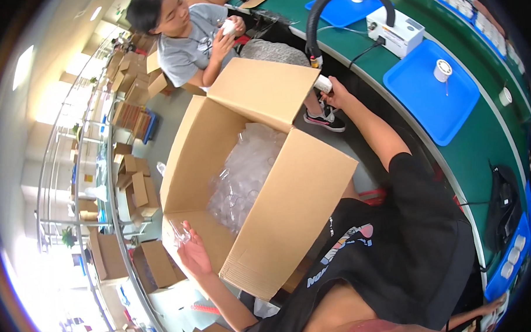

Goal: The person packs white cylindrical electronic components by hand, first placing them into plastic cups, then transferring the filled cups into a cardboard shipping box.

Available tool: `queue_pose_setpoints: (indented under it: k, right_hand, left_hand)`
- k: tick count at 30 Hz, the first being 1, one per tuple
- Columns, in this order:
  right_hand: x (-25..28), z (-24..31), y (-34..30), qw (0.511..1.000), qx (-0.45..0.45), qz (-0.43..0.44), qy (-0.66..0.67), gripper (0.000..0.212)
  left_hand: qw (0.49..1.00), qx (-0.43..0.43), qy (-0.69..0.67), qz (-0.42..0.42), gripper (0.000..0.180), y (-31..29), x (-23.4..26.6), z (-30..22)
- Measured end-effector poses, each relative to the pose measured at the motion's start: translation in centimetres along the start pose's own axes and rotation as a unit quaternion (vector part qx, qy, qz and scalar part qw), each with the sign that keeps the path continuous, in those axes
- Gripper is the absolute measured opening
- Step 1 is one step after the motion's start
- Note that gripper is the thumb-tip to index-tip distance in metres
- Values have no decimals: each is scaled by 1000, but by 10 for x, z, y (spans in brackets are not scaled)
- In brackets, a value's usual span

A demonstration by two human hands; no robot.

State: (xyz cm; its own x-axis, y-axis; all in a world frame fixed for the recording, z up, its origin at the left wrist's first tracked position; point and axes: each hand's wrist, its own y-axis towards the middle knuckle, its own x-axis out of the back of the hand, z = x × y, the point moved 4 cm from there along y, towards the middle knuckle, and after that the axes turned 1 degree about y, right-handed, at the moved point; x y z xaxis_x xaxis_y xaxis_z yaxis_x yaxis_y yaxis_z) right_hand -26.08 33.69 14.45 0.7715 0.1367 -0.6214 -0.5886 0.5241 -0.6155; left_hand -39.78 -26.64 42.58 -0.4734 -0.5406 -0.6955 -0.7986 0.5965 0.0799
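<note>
My left hand (194,255) is raised at the near left corner of a large open cardboard box (299,206). Its fingers are closed around a small clear plastic piece (180,232), thin-walled and shiny. Inside the box lies a heap of similar clear plastic pieces (242,178). Beyond the box's right flap, my right hand (336,94) grips a white cylindrical piece (323,84) by its side. The white piece is just below the end of a black corrugated hose (313,38). I cannot tell whether the two touch.
A white machine (395,32) stands on the green curved table (482,176), by a blue tray (415,102) with one white round piece (442,71). A seated co-worker (191,45) handles a white piece. Cardboard boxes (140,191) and metal rails line the left side.
</note>
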Motion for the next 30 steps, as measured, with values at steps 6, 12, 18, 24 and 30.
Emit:
queue_pose_setpoints:
  k: [6,12,18,24,30]
  right_hand:
    - [6,-4,28,991,31,69,112,57]
    - [0,-10,-9,982,31,118,145,48]
    - [44,-17,-58,967,103,147,179,32]
    - [90,-15,-211,951,209,220,67,34]
    - [96,0,-374,939,310,135,-64,36]
  left_hand:
    - [998,-64,-21,-14,55,-40,4,11]
    - [996,-69,26,-57,62,-75,-8,61]
    - [997,-32,71,9,73,-73,-80,137]
    - [977,133,132,102,72,-66,-162,221]
    - [888,15,405,218,79,-71,-216,247]
